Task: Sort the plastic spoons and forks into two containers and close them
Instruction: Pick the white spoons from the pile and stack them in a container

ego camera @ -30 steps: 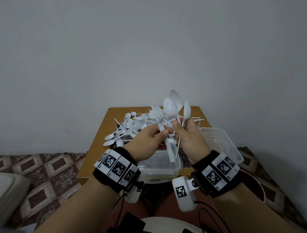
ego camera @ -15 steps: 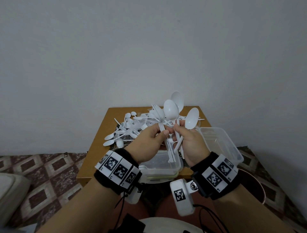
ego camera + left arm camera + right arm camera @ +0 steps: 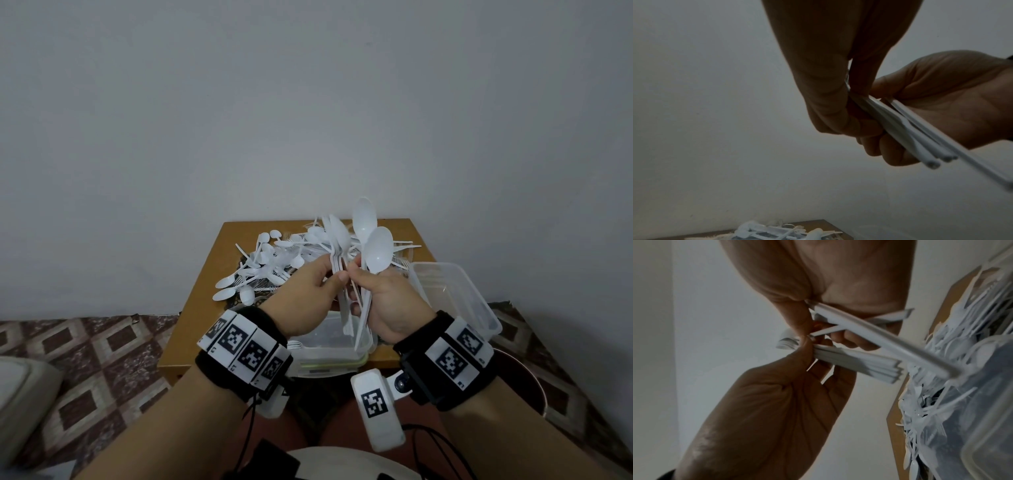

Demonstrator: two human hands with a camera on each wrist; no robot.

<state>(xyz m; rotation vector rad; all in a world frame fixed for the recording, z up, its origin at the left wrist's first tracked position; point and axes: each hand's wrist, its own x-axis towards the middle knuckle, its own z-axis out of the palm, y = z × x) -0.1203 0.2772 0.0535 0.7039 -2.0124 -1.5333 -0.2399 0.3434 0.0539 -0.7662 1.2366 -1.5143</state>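
Observation:
My left hand [image 3: 334, 274] pinches a bundle of white plastic forks [image 3: 337, 258] by the handles, tines up. Against it, my right hand [image 3: 363, 277] grips white spoons [image 3: 376, 250], bowls up and handles hanging below the palm. Both hands are raised over the near clear container [image 3: 329, 346]. The left wrist view shows my left hand [image 3: 851, 104] on the fork handles [image 3: 900, 129]. In the right wrist view, my right hand [image 3: 813, 318] holds crossed spoon handles [image 3: 879, 340] above the stacked fork handles [image 3: 855, 363]. A loose pile of spoons and forks [image 3: 270, 263] lies on the wooden table [image 3: 205, 308].
A second clear container [image 3: 455, 298] stands at the table's right front corner, open. A lid lies under the near container. The small table stands against a bare wall, and patterned floor lies to its left. A round rim [image 3: 534, 377] shows by my right forearm.
The spoon that had fanned out to the right has swung back toward the other spoons. Both hands stay together above the near container.

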